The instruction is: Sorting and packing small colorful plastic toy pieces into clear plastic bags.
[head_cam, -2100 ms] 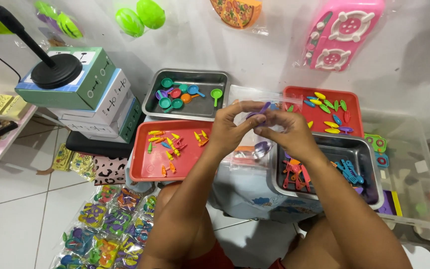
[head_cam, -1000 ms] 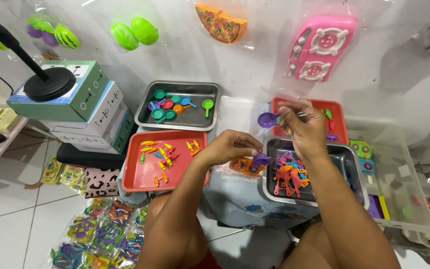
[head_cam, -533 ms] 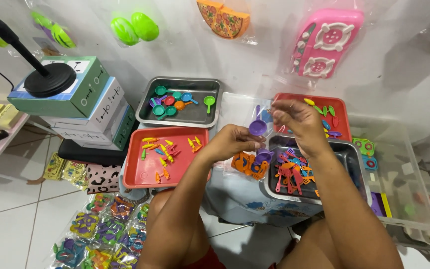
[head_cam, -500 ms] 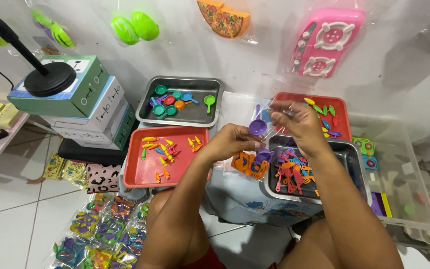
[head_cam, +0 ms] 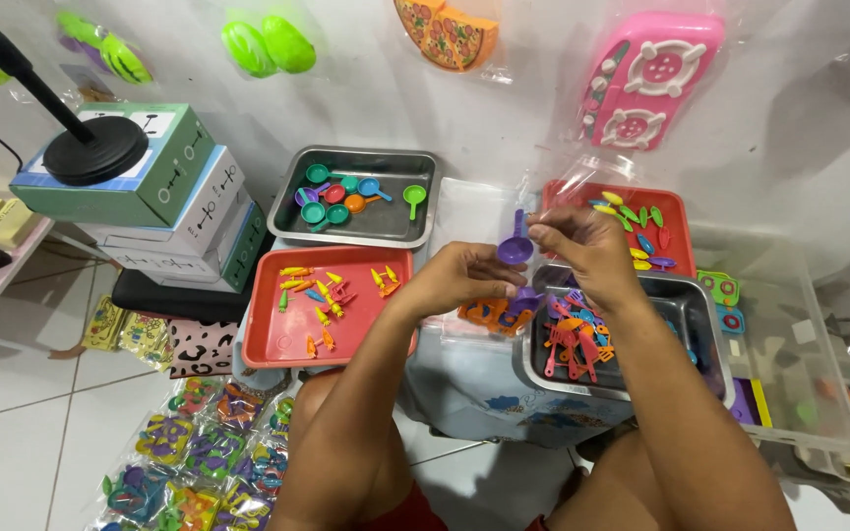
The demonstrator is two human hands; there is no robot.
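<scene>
Right hand (head_cam: 590, 248) pinches small purple plastic toy ladle (head_cam: 515, 246) by its thin handle; light, stiff, slippery. Left hand (head_cam: 464, 275) probably holds an orange piece.

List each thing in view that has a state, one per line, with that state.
Purple ladle: held up between both hands.
Left hand: touching the ladle's bowl.
Right hand: pinching the ladle.
Clear bag: under the hands, orange pieces inside.
Left red tray: few pieces, mostly bare.
Right steel tray: piled with utensils.

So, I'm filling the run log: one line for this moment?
right hand: holds purple ladle | left hand: on clear bag | below: steel tray
</scene>
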